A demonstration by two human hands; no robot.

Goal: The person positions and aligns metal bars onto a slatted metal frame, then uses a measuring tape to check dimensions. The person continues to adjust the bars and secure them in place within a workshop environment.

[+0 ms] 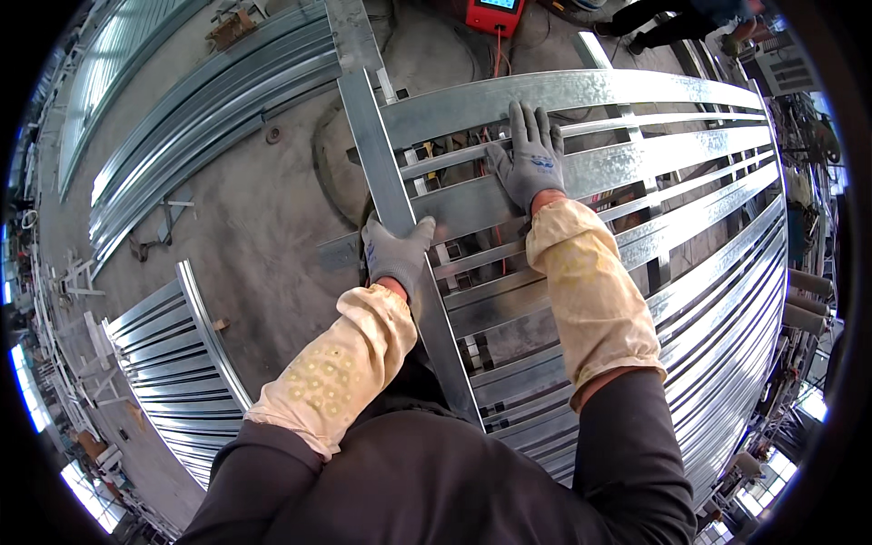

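A large galvanized metal slatted frame (pixel 599 173) fills the middle and right, with long flat slats running across it. A flat metal end bar (pixel 381 163) crosses the slats' left ends at a slant. My left hand (pixel 398 254), in a grey glove, is closed around this bar at mid-length, its thumb over the top face; its fingers are partly hidden. My right hand (pixel 531 159), also gloved in grey, lies flat across the upper slats with fingers stretched out, holding nothing. Cream sleeve covers wrap both my forearms.
Long metal profiles (pixel 204 118) lie on the concrete floor at the upper left. Another slatted panel (pixel 177 363) rests at the lower left. A red machine (pixel 493 14) with a screen and cable stands at the far side. A person (pixel 668 18) is at the upper right.
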